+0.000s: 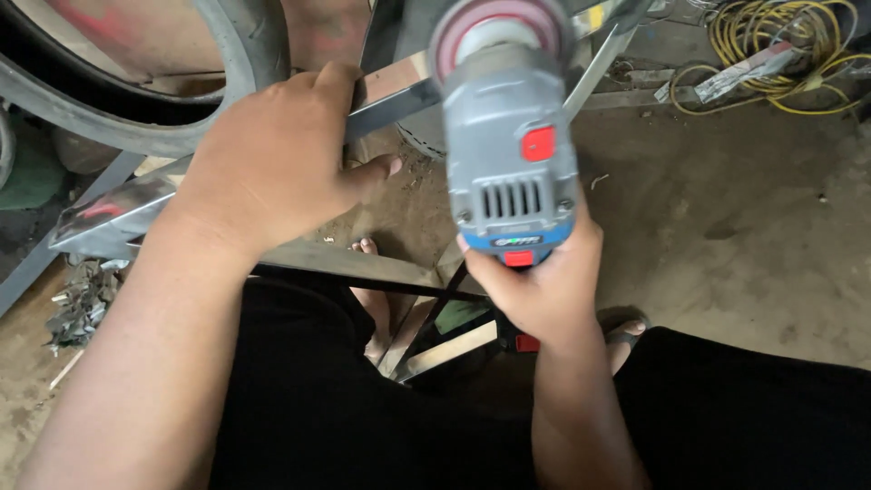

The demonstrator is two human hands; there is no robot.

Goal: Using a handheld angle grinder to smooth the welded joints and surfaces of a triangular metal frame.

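My right hand [543, 289] grips the handle of a grey and blue cordless power tool [510, 136] with a red button; it points away from me, and its round pink-rimmed head sits against a shiny metal bar [399, 98]. My left hand [277, 161] is closed over that same metal bar, just left of the tool. The bar runs diagonally from lower left to upper right, its polished end [113, 213] showing at the left.
A large tyre [118, 122] curves across the upper left. Coiled yellow cable [785, 50] lies on the concrete floor at the upper right. Metal scraps [82, 304] are piled at the left. A dark cross-braced frame [426, 313] stands between my knees, near my sandalled feet.
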